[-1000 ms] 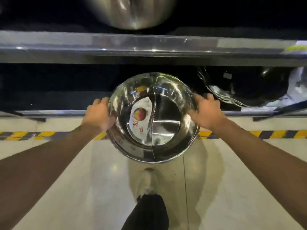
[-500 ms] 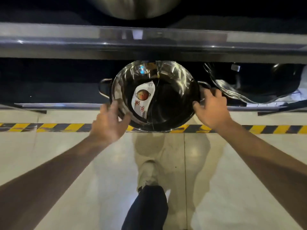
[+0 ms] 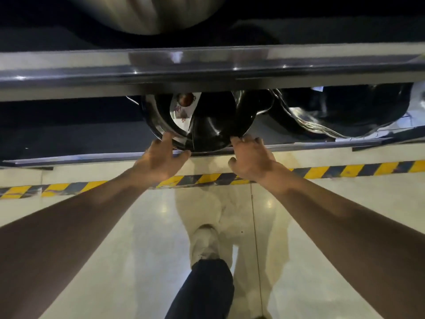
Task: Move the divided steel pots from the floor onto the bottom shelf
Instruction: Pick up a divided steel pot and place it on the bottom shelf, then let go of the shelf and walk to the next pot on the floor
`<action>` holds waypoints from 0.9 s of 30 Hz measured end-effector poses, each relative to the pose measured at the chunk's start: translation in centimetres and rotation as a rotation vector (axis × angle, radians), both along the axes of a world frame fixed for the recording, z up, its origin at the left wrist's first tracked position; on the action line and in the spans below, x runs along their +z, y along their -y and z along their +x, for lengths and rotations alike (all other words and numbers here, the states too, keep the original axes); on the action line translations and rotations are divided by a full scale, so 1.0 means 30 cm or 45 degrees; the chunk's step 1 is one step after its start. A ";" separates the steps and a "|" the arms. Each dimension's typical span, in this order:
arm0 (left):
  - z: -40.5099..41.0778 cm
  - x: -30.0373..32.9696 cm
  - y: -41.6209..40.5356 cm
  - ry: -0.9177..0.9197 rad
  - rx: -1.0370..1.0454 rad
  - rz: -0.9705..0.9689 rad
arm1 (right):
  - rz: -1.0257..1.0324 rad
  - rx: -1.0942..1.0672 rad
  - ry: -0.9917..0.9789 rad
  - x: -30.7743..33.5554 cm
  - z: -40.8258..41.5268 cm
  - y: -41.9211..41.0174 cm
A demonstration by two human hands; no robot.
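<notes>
Left hand (image 3: 158,157): fingers (image 3: 166,138) straight and spread apart, tips touching the near-left rim of the divided steel pot (image 3: 202,127), thumb pointing right along the shelf edge. Not curled round anything.

Divided steel pot: sits on the bottom shelf (image 3: 69,134), centre of view, its far half hidden under the upper shelf rail (image 3: 207,65). Near rim lies just inside the bottom shelf's front lip. Centre divider visible as a thin vertical line; white label (image 3: 182,109) with a red round print lies in the left compartment. Small loop handle shows at its left side, up by the rail.

Right hand (image 3: 249,157): fingers loosely bent and apart, tips at the pot's near-right rim, thumb out to the left. Touching or just short of the rim, can't tell which. Holds nothing.

Right of the pot: another dark shiny pot in crinkled clear plastic wrap (image 3: 340,116), on the same shelf, just beside it.

Above the rail: underside of a large steel vessel (image 3: 147,12), blurred.

Below: pale tiled floor (image 3: 115,226), yellow-black hazard tape (image 3: 345,169) running along in front of the shelf, one white shoe (image 3: 204,245) and a dark trouser leg (image 3: 202,288) between the forearms.
</notes>
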State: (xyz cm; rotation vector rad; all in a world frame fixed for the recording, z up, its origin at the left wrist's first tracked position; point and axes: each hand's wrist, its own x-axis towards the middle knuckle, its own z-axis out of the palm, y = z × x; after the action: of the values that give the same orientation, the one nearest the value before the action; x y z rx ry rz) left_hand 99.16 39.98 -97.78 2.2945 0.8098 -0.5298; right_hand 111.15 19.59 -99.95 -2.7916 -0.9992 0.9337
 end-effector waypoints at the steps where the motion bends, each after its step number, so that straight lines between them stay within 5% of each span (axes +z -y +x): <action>1: 0.015 0.008 -0.007 -0.054 -0.022 0.029 | -0.003 0.005 -0.009 0.014 0.011 -0.001; 12: -0.113 0.478 0.177 -0.110 -0.254 0.125 | -0.021 -0.013 0.039 0.535 -0.142 0.222; 27: -0.206 1.844 0.436 0.066 -0.374 0.675 | 0.232 0.068 0.529 1.886 -0.242 0.368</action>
State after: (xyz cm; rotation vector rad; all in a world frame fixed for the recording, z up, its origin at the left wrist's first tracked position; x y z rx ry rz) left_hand 92.98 26.91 -42.45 2.9312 0.6442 -0.4123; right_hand 103.89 8.56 -43.39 -2.8686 -1.1370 0.2449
